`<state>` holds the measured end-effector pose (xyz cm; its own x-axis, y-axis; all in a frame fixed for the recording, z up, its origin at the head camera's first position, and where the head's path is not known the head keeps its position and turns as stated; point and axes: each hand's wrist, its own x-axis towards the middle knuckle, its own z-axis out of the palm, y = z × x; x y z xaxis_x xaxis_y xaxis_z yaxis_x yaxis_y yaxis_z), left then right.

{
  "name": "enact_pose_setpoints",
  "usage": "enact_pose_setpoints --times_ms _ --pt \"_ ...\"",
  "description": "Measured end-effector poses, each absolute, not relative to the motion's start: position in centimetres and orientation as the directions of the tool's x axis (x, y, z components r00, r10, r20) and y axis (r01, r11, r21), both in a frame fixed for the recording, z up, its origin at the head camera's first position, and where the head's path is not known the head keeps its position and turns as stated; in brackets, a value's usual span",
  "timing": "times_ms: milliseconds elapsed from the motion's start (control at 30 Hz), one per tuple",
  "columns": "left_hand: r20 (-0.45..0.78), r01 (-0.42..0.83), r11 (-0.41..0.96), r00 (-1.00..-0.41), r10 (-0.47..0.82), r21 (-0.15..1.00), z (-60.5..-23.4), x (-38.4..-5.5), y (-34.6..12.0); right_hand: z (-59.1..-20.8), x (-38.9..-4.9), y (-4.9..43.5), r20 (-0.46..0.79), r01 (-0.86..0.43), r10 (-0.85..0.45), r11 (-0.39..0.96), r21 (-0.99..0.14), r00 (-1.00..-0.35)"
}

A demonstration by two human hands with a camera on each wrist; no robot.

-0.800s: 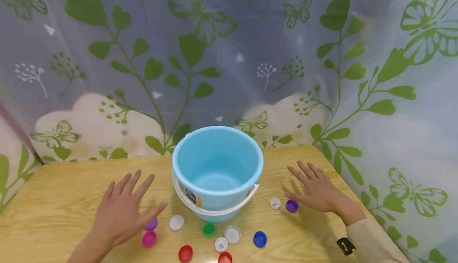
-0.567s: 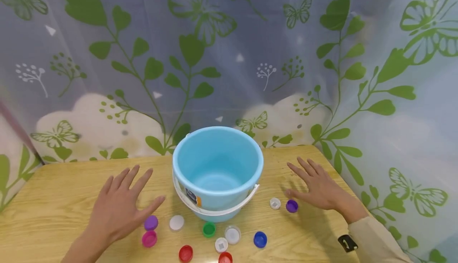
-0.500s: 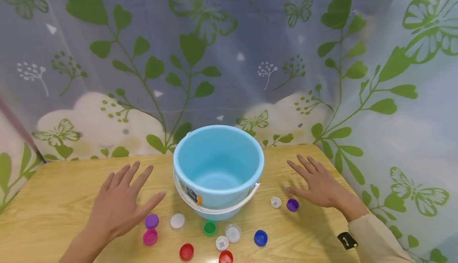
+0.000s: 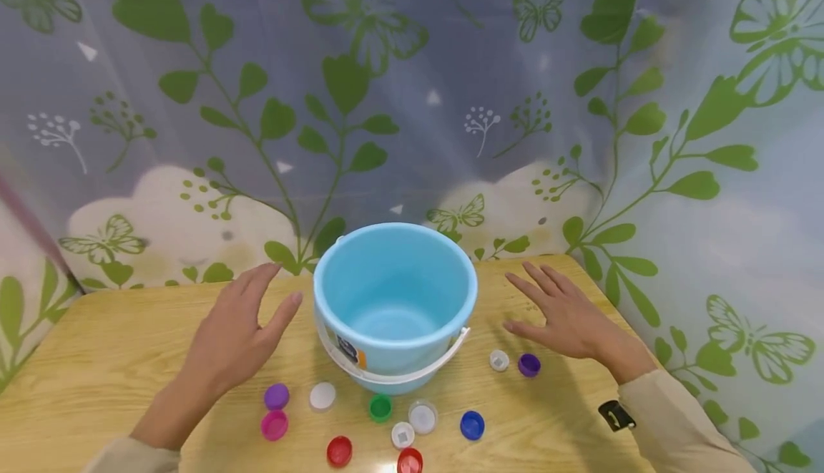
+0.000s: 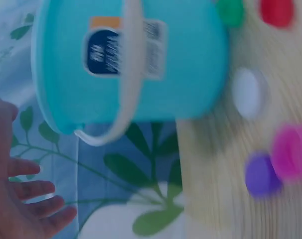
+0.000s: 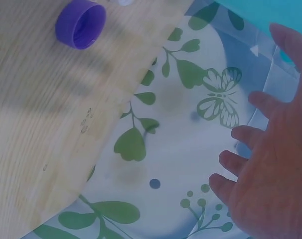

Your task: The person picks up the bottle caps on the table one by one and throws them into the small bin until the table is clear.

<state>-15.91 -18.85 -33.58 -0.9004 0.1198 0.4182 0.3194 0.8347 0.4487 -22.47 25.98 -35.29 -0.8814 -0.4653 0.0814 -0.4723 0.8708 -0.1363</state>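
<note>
A light blue bucket (image 4: 395,287) stands upright mid-table, its white handle (image 4: 412,375) hanging down at the front. My left hand (image 4: 234,333) is raised at the bucket's left, fingers extended and thumb apart, holding nothing. On the other side my right hand (image 4: 566,312) hovers with spread fingers, also holding nothing. Below the left hand lie a purple bottle cap (image 4: 276,396) and a pink cap (image 4: 274,425). A dark purple cap (image 4: 529,365) and a small white cap (image 4: 498,361) sit near the right hand. The left wrist view shows the bucket's label (image 5: 103,52).
In front of the bucket are a white cap (image 4: 322,396), a green cap (image 4: 380,408), a blue cap (image 4: 472,425), two red caps, one a red cap (image 4: 339,451) at left, and further white ones. A patterned curtain (image 4: 412,151) hangs behind the wooden table (image 4: 141,344).
My left hand has moved up and right toward the bucket, turning so its fingers overlap more. The right hand has shifted slightly up and left. Bucket and caps stay in place.
</note>
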Motion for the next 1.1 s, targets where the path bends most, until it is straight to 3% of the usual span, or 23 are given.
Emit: enact_pose_setpoints --times_ms 200,633,1100 --pt "0.315 0.289 0.694 -0.944 0.093 0.66 -32.1 -17.2 -17.5 -34.9 -22.4 25.7 0.087 -0.491 -0.484 0.86 -0.139 -0.871" --pt "0.225 0.235 0.565 -0.97 0.09 0.791 -31.1 -19.1 -16.2 -34.1 -23.0 25.4 0.106 -0.526 -0.516 0.843 -0.113 -0.85" --pt "-0.046 -0.027 0.318 -0.998 0.052 0.948 -30.9 -19.7 -15.8 -33.2 -23.0 24.5 0.09 -0.531 -0.523 0.839 -0.121 -0.847"
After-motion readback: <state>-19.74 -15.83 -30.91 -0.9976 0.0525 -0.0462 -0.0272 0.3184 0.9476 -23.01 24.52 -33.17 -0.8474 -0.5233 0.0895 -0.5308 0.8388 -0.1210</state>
